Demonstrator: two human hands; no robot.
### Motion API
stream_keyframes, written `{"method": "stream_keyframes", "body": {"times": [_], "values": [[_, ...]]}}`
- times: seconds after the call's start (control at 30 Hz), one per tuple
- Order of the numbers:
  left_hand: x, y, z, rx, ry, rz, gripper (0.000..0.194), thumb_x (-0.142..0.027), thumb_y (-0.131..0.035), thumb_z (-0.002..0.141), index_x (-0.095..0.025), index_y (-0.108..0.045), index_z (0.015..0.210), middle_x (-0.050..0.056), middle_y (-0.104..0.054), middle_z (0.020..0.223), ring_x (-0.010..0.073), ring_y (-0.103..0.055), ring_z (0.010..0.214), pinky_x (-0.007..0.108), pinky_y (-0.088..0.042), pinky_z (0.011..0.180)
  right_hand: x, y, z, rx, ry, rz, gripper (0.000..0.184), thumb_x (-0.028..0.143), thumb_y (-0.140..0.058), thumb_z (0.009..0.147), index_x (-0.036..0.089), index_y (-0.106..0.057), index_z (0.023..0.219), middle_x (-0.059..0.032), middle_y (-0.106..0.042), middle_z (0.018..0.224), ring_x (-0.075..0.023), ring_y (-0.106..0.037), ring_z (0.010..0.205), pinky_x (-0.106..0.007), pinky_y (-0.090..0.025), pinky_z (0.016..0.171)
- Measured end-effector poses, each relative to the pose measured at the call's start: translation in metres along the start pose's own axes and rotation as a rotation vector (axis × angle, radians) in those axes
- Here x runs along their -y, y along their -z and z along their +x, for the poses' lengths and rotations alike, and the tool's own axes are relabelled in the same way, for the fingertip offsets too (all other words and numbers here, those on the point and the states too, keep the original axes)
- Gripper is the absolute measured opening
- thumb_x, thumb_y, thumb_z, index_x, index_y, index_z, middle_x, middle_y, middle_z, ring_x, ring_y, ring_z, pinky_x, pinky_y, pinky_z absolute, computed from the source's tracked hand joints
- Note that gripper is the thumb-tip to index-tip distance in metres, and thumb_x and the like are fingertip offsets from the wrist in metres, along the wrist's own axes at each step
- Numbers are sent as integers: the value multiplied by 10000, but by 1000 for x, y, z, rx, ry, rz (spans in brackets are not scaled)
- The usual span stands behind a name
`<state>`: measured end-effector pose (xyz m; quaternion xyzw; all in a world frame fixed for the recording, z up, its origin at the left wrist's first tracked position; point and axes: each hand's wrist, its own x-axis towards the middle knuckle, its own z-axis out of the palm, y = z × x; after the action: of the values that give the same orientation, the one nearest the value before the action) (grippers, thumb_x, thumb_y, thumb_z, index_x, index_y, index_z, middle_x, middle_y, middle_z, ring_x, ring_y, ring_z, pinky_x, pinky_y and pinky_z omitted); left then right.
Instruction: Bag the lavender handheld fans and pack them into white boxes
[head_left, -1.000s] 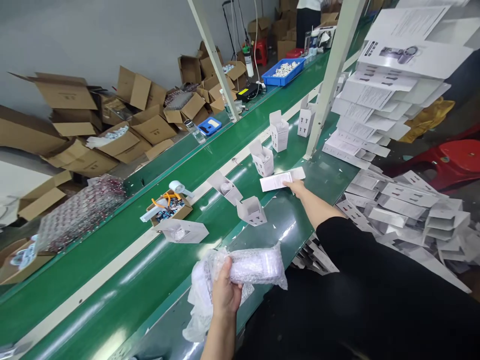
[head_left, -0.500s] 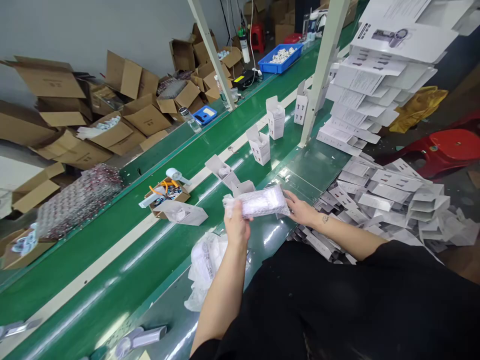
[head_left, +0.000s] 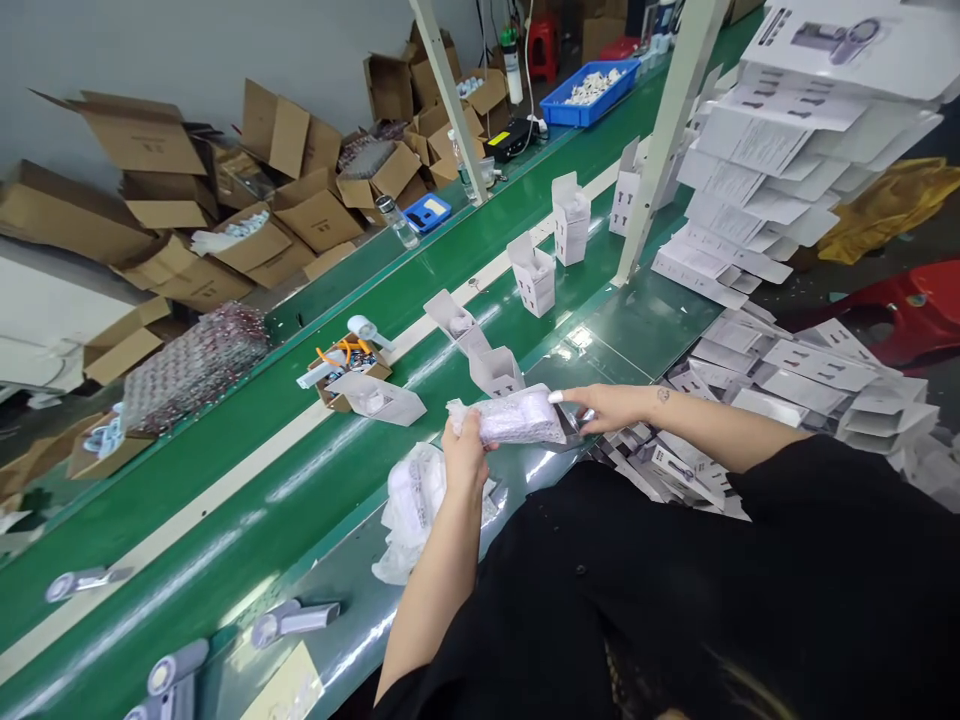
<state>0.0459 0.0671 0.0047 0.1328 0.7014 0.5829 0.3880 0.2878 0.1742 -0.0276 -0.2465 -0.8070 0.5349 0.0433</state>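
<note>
With twelve at the top of the view, the pale-lilac oblong bundle in clear bubble wrap (head_left: pixel 517 415) is the hub, held above the dark-green glossy desk (head_left: pixel 600 335). The left hand (head_left: pixel 465 452) pinches its nine-o'clock end between thumb and fingers; the right hand (head_left: pixel 600 408) reaches in from three, one finger touching the wrap's end, though I cannot tell whether its other fingers grip anything. The likeliest mishap is a slip: the film looks slick, so a loose right hand could let that end tip or the wrap unroll. A swing toward eleven could also knock the nearest open white cardboard carton (head_left: pixel 496 372), standing just beside the bundle, its contents hidden by its walls. Farther out at eleven, a tilted white carton (head_left: pixel 471 334) shows something pale inside; upright at twelve, another white carton (head_left: pixel 534 290) also has a pale filling. At nine, a white carton lying on its side (head_left: pixel 394 403) holds a clear-wrapped piece, and beyond it a small brown cardboard box (head_left: pixel 339 402) is crowded with dark little parts and orange-handled tools. Near half past twelve, a shallow blue plastic tray (head_left: pixel 559 112) carries small white pieces.
</note>
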Motion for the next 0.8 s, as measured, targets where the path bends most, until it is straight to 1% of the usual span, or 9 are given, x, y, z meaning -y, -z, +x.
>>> {"method": "stream_keyframes", "body": {"times": [0.07,0.13,0.27,0.37,0.5,0.57,0.6,0.7,0.8], "values": [[5,3,-1,-1,3,7,249,-291,-624,701,-157,-560,900,10,-580,749,103,-535,522,195,-401,377,-1,-5,3,6,79,-35,765,282,-776,583,233,-469,1282,-85,-520,1283,-230,-578,1042,-317,-462,873],[10,4,-5,-13,10,-9,255,-306,-629,705,-162,-551,901,11,-576,767,105,-541,550,188,-404,388,-7,-17,8,-61,140,-67,797,302,-794,562,196,-445,1270,-116,-489,1295,-258,-522,1124,-357,-423,940],[9,-2,-17,-39,-75,-39,287,-364,-630,727,-172,-537,919,11,-566,800,114,-560,617,185,-424,426,-26,-44,23,-262,157,-148,752,358,-758,625,162,-374,1241,-144,-506,1176,-264,-547,1024,-424,-448,886],[4,-2,-22,-74,-292,97,280,-420,-560,797,-176,-525,930,11,-559,798,126,-561,642,232,-467,500,-36,-53,37,-398,227,-177,783,409,-760,618,163,-338,1230,-131,-489,1113,-256,-553,961,-424,-482,814],[6,8,-21,-148,-744,629,199,-341,-500,848,-155,-534,910,61,-561,812,194,-563,778,360,-487,737,-34,-58,47,-388,269,-242,779,418,-743,635,197,-340,1264,-110,-443,1118,-238,-531,947,-420,-484,812],[10,7,-24,-66,-910,917,156,-249,-484,844,-141,-547,937,105,-567,858,236,-552,869,392,-461,806,-29,-62,49,-346,299,-265,761,404,-748,628,198,-374,1258,-100,-443,1096,-234,-518,941,-419,-477,824],[13,4,-26,7,-941,1043,159,-212,-481,837,-137,-552,957,120,-567,881,248,-546,894,392,-458,807,-26,-64,49,-329,317,-272,746,392,-754,620,196,-396,1243,-96,-449,1078,-237,-512,944,-422,-471,833],[22,-11,-35,202,-858,1310,190,-191,-496,836,-134,-557,1006,137,-564,920,260,-539,912,364,-468,761,-24,-73,45,-331,357,-263,695,373,-758,610,182,-428,1191,-102,-468,1059,-263,-492,990,-443,-449,869],[35,-18,-44,341,-814,1359,356,-322,-534,856,-138,-515,1161,149,-569,1033,280,-528,989,390,-471,789,-31,-76,36,-395,303,-201,684,392,-732,650,174,-382,1197,-121,-476,1083,-267,-507,991,-442,-453,857]]}}
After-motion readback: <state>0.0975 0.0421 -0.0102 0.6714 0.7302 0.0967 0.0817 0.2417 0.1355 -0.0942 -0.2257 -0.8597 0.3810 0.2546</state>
